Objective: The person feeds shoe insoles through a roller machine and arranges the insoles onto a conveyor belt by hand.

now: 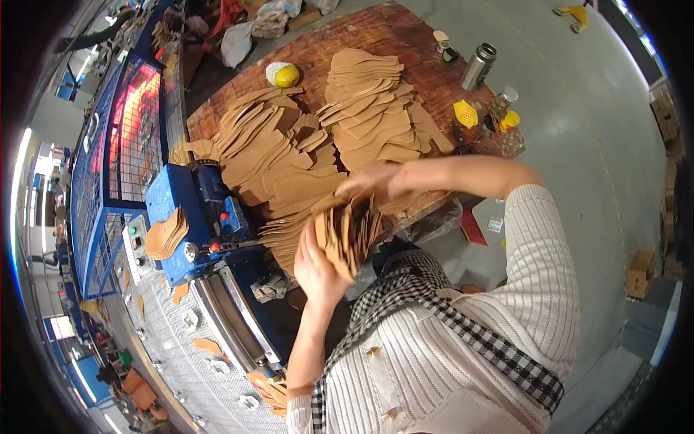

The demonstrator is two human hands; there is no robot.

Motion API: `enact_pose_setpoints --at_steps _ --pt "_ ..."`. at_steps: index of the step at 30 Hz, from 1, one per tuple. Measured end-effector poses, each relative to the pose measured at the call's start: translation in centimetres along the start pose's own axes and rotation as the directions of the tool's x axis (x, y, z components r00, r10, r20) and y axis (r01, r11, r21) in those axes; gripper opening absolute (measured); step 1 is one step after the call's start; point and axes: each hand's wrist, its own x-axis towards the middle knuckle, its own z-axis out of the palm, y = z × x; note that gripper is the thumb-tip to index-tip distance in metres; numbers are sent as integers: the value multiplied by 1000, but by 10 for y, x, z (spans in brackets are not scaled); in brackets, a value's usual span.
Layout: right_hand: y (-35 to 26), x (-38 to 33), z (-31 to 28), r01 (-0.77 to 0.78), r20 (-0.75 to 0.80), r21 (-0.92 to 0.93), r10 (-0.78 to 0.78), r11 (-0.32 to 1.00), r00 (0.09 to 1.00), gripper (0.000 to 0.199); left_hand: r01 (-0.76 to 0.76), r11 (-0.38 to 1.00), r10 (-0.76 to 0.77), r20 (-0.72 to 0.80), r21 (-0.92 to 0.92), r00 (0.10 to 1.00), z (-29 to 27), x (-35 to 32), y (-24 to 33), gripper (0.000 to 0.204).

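No lettering or numbers legible in this view. Small pale label-like patch (pixel 495 224) beside the red panel (pixel 473 228), below the table's near right corner: any print too small to resolve. Control panel (pixel 135 249) on the blue machine (pixel 170 192) carries coloured buttons; any markings beside them unreadable.

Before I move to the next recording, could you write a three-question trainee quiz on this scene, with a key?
1. True or false: the steel flask stands near the right edge of the wooden table.
2. What lies on top of the blue machine? A) a glass jar; B) stacked tan pieces; C) a yellow round item.
3. Which hand, lower in the picture, grips the tan bundle?

Key: 1. True. 2. B. 3. The left hand.
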Motion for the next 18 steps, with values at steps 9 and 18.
enact_pose_setpoints --at_steps 9,18 --pt "106 22 -144 544 125 -702 -673 459 729 69 11 941 95 -296 338 950 138 86 21 75" --pt "183 11 -145 274 220 -931 -229 240 948 73 -315 765 224 227 562 948 214 60 -11 75"
